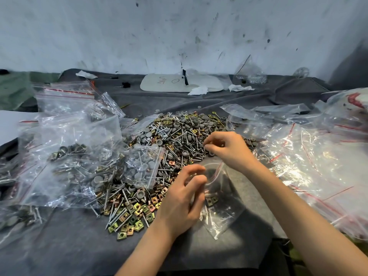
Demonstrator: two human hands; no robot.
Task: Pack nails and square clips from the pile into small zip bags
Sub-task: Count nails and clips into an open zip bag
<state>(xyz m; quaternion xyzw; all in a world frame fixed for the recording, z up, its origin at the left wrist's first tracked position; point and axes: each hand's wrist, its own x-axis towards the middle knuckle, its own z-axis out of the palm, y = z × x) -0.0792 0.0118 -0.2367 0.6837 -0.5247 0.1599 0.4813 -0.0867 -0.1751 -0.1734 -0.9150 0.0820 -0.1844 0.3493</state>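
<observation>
Big scuffed white wall (179,26) across the back; under it a grey cloth (59,246) covers the whole work surface, wrinkled toward the far side. On the right there's a huge heap of empty clear bags (308,166) with red zip strips; on the left a stack of filled bags (69,156), nails and grey caps showing through the plastic. Dead centre sits the pile (169,140): silver nails, grey round caps and yellowish square clips all mixed up, with the clips thickest along the near edge. A white board (179,82) with some scribble on it lies way back by the wall, with crumpled tissues beside it.

The small zip bag (221,206) lies on the cloth just in front of the pile's near right side, mouth facing the pile; the left hand (183,198) has its fingers curled and holds the bag at its opening. The right hand (225,148) hangs over the pile's right edge just past the bag's mouth, fingertips bunched in a pinch; too blurry to say if anything is actually in them. A couple of square clips (212,201) are already inside the bag, right by the left fingertips.
</observation>
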